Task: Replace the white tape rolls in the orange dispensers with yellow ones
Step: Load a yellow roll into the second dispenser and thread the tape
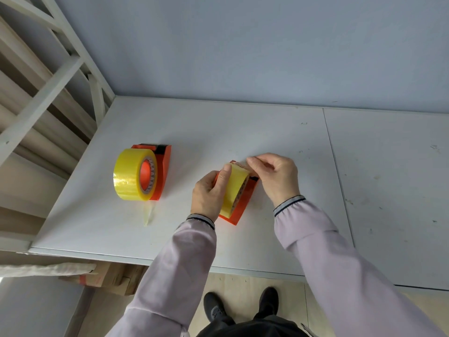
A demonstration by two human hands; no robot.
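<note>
Two orange dispensers lie on the white table (pixel 243 122). The left dispenser (pixel 163 166) carries a yellow tape roll (pixel 128 177), and a loose strip of yellow tape (pixel 148 215) trails from it toward the front edge. The right dispenser (pixel 243 203) also holds a yellow roll (pixel 235 188). My left hand (pixel 209 193) grips that roll from the left, thumb on top. My right hand (pixel 277 176) pinches the free end of its tape (pixel 245 164) just above the dispenser's far end. No white roll is in view.
A white metal rack (pixel 43 98) stands to the left of the table. Cardboard boxes (pixel 114 278) sit on the floor under the front left corner. A seam (pixel 337 171) splits the tabletop on the right. My shoes (pixel 243 305) are below the front edge.
</note>
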